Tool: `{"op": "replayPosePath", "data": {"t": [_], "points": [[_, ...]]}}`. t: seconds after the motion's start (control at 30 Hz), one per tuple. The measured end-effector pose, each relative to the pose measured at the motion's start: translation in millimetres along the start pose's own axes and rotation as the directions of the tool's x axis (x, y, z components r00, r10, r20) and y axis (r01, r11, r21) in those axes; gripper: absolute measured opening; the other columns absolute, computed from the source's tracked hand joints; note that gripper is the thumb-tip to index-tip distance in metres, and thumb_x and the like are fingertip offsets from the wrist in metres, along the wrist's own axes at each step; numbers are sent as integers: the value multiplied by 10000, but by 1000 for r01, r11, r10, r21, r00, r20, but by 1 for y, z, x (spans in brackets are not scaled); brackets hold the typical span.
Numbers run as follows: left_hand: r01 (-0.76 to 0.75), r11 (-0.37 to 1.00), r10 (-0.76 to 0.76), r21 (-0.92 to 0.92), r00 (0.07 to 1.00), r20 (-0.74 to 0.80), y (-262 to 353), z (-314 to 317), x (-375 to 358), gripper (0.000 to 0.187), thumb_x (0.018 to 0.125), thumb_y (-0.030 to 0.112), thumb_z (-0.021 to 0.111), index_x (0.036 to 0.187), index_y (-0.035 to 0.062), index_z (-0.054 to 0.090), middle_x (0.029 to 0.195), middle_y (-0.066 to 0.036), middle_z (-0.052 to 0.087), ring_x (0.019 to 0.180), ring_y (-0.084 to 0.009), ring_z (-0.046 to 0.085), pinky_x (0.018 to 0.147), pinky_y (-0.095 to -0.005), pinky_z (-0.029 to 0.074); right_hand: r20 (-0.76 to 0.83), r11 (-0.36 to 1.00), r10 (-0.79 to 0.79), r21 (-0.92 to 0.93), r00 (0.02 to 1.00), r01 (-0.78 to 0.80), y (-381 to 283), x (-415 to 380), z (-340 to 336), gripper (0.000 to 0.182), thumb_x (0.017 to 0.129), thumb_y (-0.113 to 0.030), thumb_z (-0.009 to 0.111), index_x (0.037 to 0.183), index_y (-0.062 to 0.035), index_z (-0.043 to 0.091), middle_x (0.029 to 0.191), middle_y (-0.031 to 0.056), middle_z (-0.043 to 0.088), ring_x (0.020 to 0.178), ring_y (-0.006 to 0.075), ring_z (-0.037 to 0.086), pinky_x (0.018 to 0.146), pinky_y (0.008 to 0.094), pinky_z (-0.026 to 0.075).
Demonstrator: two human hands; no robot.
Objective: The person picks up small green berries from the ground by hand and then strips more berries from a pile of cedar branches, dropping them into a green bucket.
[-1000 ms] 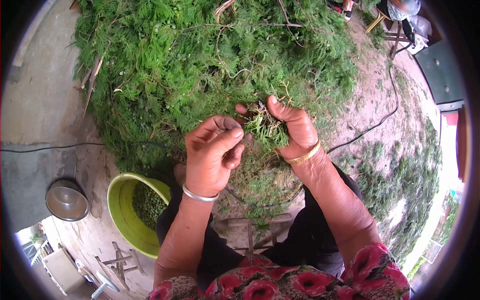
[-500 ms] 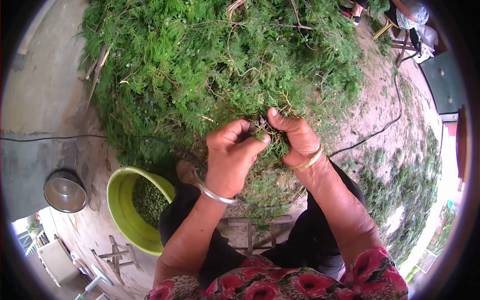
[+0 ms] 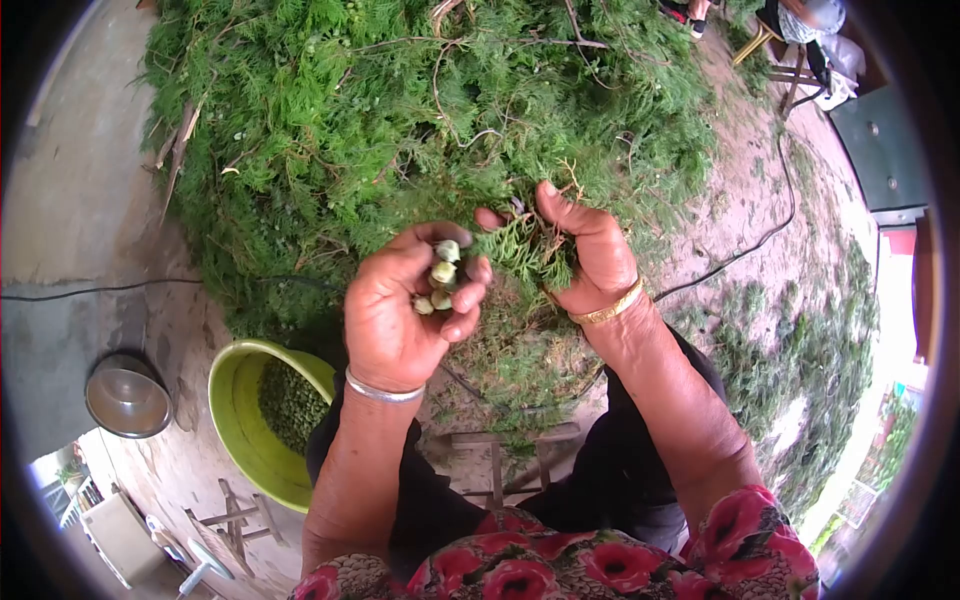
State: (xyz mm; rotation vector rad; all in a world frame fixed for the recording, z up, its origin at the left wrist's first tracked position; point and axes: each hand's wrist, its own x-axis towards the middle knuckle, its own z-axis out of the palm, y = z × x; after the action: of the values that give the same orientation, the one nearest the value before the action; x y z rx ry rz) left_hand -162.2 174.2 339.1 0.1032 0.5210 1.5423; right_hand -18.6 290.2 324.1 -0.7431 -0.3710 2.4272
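Observation:
My left hand is turned palm up, its fingers curled round several pale green seed cones. A silver bangle circles that wrist. To its right, my right hand grips a small green sprig with thin brown twigs between thumb and fingers. A gold bracelet is on the right wrist. Beyond both hands spreads a large heap of green branches. A yellow-green bucket at the lower left holds many small green cones.
A metal bowl lies left of the bucket. Wooden stools stand at the lower left. A black cable crosses the ground. Another person is at the upper right, near a green cabinet. Loose greenery covers ground at right.
My left hand has moved left, away from the sprig, and turned palm up, showing cones in it. My right hand still holds the sprig. The view has shifted slightly.

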Motion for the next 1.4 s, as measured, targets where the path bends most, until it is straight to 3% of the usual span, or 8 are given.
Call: {"op": "replayPosePath", "data": {"t": [0.23,0.27,0.37,0.43,0.57,0.9,0.97,1.4], "points": [[-205,978,203,23,976,80,8,-6,-3,140,889,59,556,1011,-11,562,888,-168,591,644,-146,509,449,-234,394,59,1000,-9,8,998,9,-2,-2,2,314,958,-212,452,1101,57,526,1028,215,637,945,302,645,861,403,524],[-299,907,299,297,953,48,5,1,-5,118,869,22,562,978,-18,580,837,-157,595,606,-130,497,444,-228,383,35,1000,-9,9,999,9,-1,-1,4,322,959,-230,437,1074,56,527,1039,233,636,982,315,636,890,413,510],[-345,368,527,863,842,113,-12,24,-4,145,761,-66,643,898,-24,666,711,-96,630,535,-79,515,459,-208,387,-88,998,-52,-50,995,48,8,-2,7,332,944,-233,430,1094,47,526,1057,229,632,1015,325,622,903,420,502],[-457,4,484,889,779,399,-18,27,0,213,727,-37,705,937,-15,677,745,-73,654,595,-84,575,518,-203,435,-96,1000,-23,-20,995,21,13,-2,7,323,933,-227,437,1099,33,533,1064,212,631,1003,321,621,902,426,499],[-259,-284,480,923,795,371,-34,21,3,165,738,-6,717,895,-21,669,789,-107,678,654,-127,620,608,-266,493,12,998,47,45,999,-47,12,-5,11,222,932,-163,479,1055,6,555,964,148,644,905,261,632,861,405,508],[-235,23,595,972,784,176,-22,13,2,62,753,-40,687,797,-39,643,693,-59,642,608,-63,560,554,-224,454,-132,986,141,-68,981,-151,18,0,-2,179,899,-138,618,1029,-15,613,947,85,650,856,194,612,788,357,498],[-376,-119,491,919,782,384,-22,25,-3,91,730,-37,707,795,-26,643,707,-63,643,606,-85,581,550,-228,455,-75,991,129,-13,989,-131,19,6,-12,169,912,-141,598,1027,-17,604,943,87,646,858,200,614,791,363,503],[-191,-280,539,941,779,319,-45,12,6,194,747,-14,688,924,-38,611,725,-95,634,599,-89,577,558,-248,469,-86,989,144,33,986,-141,17,3,-11,158,949,-167,532,993,-26,589,921,84,636,845,217,611,768,379,507]]}}
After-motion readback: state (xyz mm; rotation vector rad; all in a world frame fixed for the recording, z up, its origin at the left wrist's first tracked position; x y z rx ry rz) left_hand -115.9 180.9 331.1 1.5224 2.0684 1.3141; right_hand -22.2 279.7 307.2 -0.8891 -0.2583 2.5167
